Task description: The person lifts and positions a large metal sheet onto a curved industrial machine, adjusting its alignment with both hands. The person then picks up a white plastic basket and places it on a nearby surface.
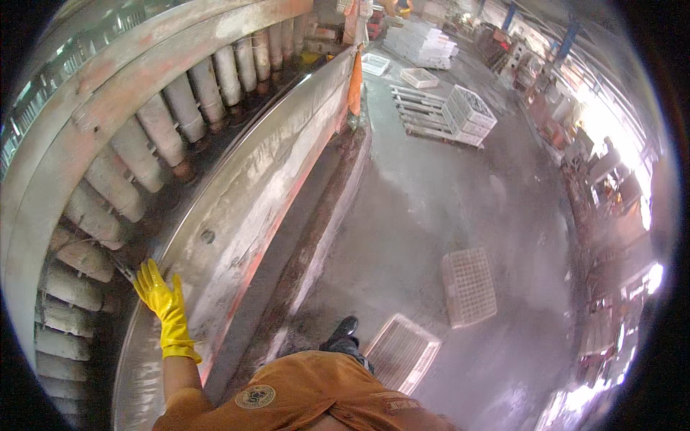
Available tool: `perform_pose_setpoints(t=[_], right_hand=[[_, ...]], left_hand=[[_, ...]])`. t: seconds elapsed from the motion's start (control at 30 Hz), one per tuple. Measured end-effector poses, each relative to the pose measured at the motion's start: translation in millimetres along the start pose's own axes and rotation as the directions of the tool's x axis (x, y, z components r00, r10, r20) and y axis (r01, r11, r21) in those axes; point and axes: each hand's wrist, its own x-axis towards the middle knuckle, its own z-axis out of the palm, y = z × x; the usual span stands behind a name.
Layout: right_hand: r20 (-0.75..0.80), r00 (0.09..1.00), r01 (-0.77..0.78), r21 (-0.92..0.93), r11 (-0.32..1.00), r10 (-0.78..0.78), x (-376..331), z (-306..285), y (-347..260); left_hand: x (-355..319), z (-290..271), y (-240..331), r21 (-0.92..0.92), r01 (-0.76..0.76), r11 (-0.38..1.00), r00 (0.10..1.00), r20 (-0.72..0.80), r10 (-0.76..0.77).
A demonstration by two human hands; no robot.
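My left hand (159, 293), in a long yellow rubber glove, reaches over the rim of a long metal trough wall (237, 194). Its fingers are stretched out and look open. Close to the fingertips is a thin greyish rod-like piece (123, 269); whether the fingers touch it I cannot tell. Beyond the hand, a row of thick grey rollers or pipes (159, 129) lines the dark inside of the trough. My right hand is out of view.
White plastic crates lie on the wet floor, one (404, 352) by my boot (343, 330) and another (469, 287) further right. A pallet (424, 115) with stacked crates (468, 113) stands ahead. An orange cloth (355, 82) hangs at the wall's far end.
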Motion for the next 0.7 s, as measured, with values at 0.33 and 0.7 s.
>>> perform_pose_setpoints(t=[0.33, 0.7], right_hand=[[-0.302, 0.888, 0.365, 0.002, 0.931, -0.347, 201, -270, -230], [-0.18, 0.788, 0.616, 0.203, 0.761, -0.589, 320, -335, -505]], left_hand=[[105, 60, 156, 0.04, 0.105, 0.994, 0.993, 0.057, -0.107], [328, 174, 369, -0.09, 0.128, 0.988, 0.91, 0.406, -0.081]])
